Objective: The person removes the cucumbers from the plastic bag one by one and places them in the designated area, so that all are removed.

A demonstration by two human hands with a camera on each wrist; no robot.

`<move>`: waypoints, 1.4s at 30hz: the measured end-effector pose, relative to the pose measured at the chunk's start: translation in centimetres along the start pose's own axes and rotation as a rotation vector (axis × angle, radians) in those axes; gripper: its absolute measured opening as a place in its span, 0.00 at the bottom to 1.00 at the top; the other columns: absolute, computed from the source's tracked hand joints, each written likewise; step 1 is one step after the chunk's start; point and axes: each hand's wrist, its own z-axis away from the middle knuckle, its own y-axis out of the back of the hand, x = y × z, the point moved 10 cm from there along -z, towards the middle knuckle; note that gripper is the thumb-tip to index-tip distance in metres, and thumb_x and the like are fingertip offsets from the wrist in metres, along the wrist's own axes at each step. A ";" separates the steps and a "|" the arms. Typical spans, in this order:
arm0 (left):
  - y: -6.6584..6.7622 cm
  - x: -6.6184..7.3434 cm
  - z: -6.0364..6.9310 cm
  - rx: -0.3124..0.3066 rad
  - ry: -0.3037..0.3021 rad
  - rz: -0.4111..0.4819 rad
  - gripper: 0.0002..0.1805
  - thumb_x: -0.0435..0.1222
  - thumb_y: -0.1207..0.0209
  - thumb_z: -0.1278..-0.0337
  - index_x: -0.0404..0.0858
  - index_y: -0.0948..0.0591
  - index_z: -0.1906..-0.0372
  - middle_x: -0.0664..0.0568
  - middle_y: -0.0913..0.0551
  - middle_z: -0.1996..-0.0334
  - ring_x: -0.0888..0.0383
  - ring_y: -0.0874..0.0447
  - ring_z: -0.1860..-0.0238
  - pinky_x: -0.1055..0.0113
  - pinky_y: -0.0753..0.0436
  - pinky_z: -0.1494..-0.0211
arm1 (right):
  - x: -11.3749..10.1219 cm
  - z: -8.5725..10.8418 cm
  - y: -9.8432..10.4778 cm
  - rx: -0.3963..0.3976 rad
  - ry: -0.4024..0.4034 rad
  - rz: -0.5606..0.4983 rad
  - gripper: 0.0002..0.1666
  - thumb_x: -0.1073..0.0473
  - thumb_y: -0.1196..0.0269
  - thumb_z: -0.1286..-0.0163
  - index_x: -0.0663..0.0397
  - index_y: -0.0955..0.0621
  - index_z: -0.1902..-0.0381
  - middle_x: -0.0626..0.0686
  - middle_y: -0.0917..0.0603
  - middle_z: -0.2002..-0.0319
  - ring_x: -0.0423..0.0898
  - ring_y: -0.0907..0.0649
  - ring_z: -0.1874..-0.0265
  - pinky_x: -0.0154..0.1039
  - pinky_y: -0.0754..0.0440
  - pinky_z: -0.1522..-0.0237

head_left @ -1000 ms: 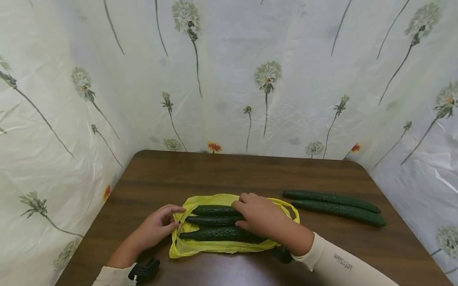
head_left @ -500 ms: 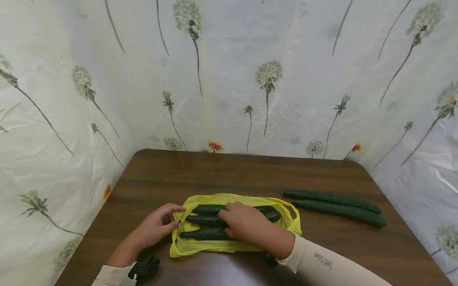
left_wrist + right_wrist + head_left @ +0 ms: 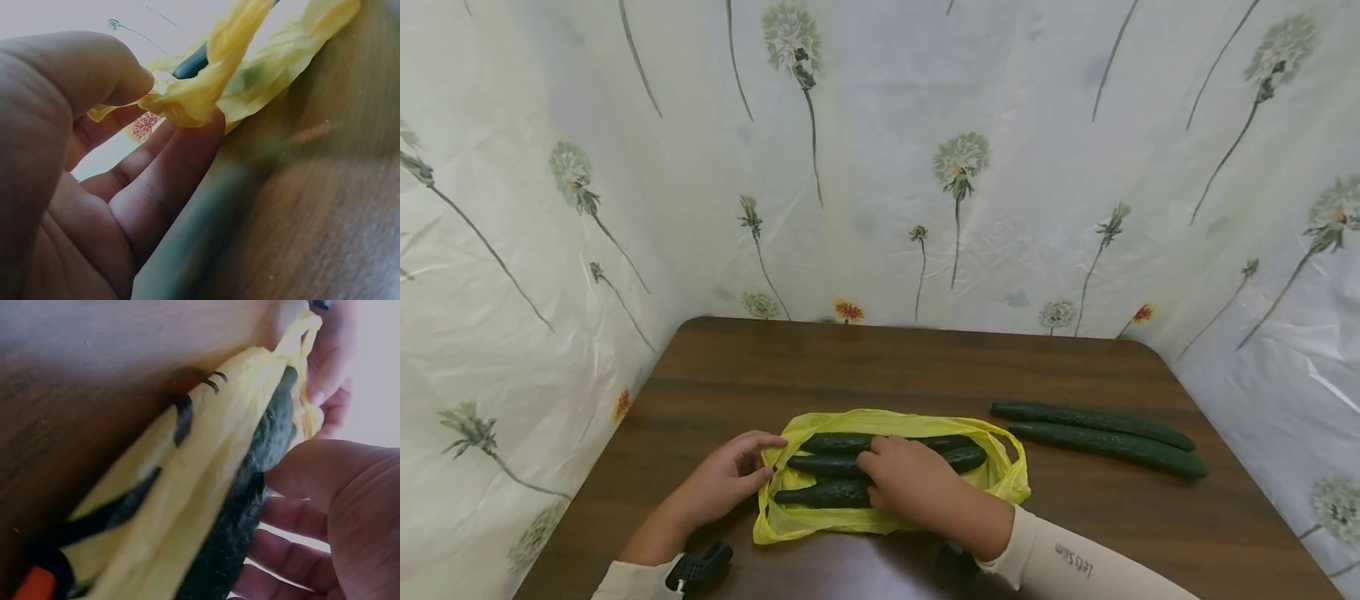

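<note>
A yellow plastic bag [image 3: 820, 521] lies on the table with its mouth spread around three dark green cucumbers, side by side. My left hand [image 3: 726, 479] pinches the bag's left edge between thumb and fingers; the left wrist view shows the gathered yellow film [image 3: 187, 106] there. Over the middle of the cucumbers is my right hand [image 3: 913, 483], its fingers curled down onto the middle cucumber [image 3: 823, 465]. In the right wrist view its thumb lies against a cucumber [image 3: 250, 481], with the fingers on the far side. The fingertips are partly hidden.
Two more cucumbers [image 3: 1108, 446] lie together on the brown wooden table [image 3: 850, 367], right of the bag. A bag handle loop [image 3: 1015, 454] rests at the bag's right end. Behind the table hangs a flower-printed sheet [image 3: 865, 167].
My right hand has moved left along the cucumbers, from their right part to the middle, uncovering their right ends. The left hand stays at the bag's edge.
</note>
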 end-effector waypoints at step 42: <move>-0.2 -0.2 0.1 -0.030 -0.005 0.043 0.21 0.34 0.40 0.24 0.44 0.23 0.31 0.43 0.25 0.35 0.58 0.17 0.62 0.63 0.15 0.57 | -1.7 1.8 -3.6 -0.128 -0.042 -0.088 0.28 0.32 0.45 0.21 0.45 0.25 0.41 0.43 0.30 0.58 0.40 0.34 0.67 0.37 0.38 0.68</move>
